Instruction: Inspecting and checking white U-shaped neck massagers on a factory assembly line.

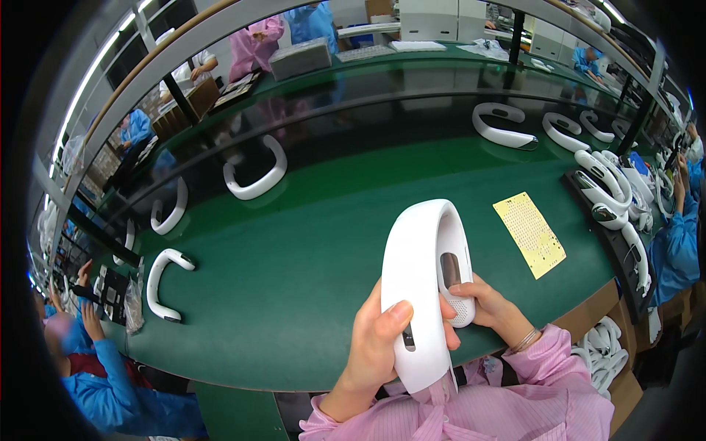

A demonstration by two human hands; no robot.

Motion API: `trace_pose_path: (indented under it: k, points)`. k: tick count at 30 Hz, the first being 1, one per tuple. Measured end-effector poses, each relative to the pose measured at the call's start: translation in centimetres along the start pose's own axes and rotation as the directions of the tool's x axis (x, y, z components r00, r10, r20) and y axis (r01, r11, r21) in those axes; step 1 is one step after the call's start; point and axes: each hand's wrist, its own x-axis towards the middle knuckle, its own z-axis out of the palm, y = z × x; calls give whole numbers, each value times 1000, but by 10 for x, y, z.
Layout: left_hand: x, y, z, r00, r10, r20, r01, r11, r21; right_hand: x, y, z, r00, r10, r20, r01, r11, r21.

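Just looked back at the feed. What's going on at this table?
A person holds a white U-shaped device near the edge of the green table. The left hand grips one arm of it; the right hand holds the other, thumb at its dark panel. A yellow sheet lies to the right, with similar white devices around the table.

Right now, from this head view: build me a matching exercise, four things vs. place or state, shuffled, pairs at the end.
Things
1. yellow sheet
2. left hand
3. cardboard box
4. black tray

Places or states
A. at the right end of the green table, under several white pieces
B. clasping one arm of the white curved device
C. lying on the table, right of the held device
D. beside the pink right sleeve, with white parts inside

Pairs: 1-C, 2-B, 3-D, 4-A
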Motion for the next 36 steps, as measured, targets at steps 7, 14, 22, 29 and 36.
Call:
trace_pose_path:
  k: [7, 14, 22, 29, 36]
  points:
    - [-6, -6, -19, 981, -36, 189, 64, 988, -144, -2, 2, -21, 985, -64, 160, 73, 996, -46]
    - [2, -27, -52, 937, 265, -227, -211, 949, 236, -26, -20, 0, 959, -251, -134, 143, 832, -536]
    - [36, -77, -93, 909, 11, -418, -43, 997, -67, -54, -56, 75, 927, -199, 319, 370, 635, -679]
    - [35, -90, -106, 962, -31, -272, -21, 983, -184, -43, -55, 92, 892, -156, 423, 415, 651, -636]
    - [31, -76, -76, 965, -52, -258, 12, 988, -155, -26, -67, 87, 732, -453, 508, 616, 122, -778]
